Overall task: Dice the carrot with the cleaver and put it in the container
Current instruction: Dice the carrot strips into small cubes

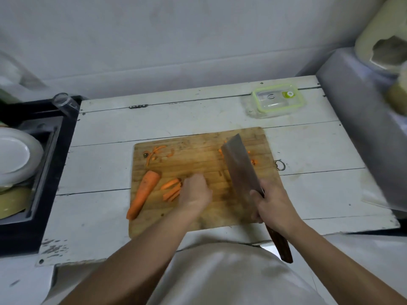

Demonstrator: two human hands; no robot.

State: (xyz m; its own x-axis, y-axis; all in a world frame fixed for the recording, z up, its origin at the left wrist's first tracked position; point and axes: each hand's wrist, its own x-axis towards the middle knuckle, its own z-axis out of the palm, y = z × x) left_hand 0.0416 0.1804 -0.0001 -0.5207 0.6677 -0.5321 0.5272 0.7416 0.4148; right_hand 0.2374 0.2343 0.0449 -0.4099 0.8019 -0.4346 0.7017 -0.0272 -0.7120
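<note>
The right hand curls round the cleaver handle, blade over the cutting board's right half. The left hand, fingers bent down, touches carrot strips beside the carrot at the board's left edge. The container sits at the tabletop's far right corner; its green label is unreadable.

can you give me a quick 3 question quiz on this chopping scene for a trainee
1. True or false: the right hand grips the cleaver.
2. Where does the big carrot piece lie on the board? A) left side B) far right corner C) off the board
3. Fill in: the container with the green rim sits on the table beyond the board, and its lid is ____.

Key: 1 true; 2 A; 3 on. The left hand rests by the carrot strips.
</note>
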